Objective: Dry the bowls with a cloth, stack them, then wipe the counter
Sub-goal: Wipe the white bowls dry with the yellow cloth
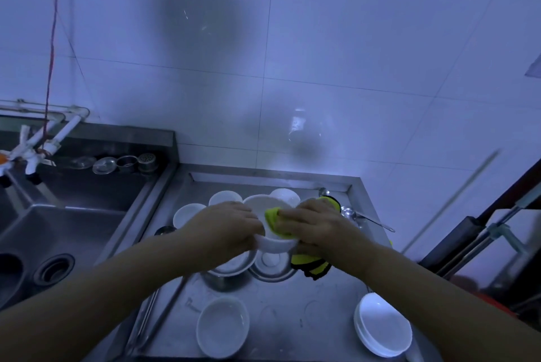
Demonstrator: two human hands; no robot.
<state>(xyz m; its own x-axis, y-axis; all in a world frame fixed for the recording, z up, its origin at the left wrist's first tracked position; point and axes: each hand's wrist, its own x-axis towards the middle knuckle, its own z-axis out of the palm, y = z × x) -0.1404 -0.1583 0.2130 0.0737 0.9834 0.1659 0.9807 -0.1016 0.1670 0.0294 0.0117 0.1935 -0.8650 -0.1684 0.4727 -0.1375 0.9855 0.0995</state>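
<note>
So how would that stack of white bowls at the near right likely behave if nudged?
The stack of white bowls looks glazed and hard, so probably slippery and breakable. It already leans, near the counter edge, so a push might slide bowls off.

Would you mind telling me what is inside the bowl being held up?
A fold of the yellow cloth, pressed in by the right hand, lies inside the held bowl. The left hand grips its rim. The bottom under the cloth is hidden.
</note>
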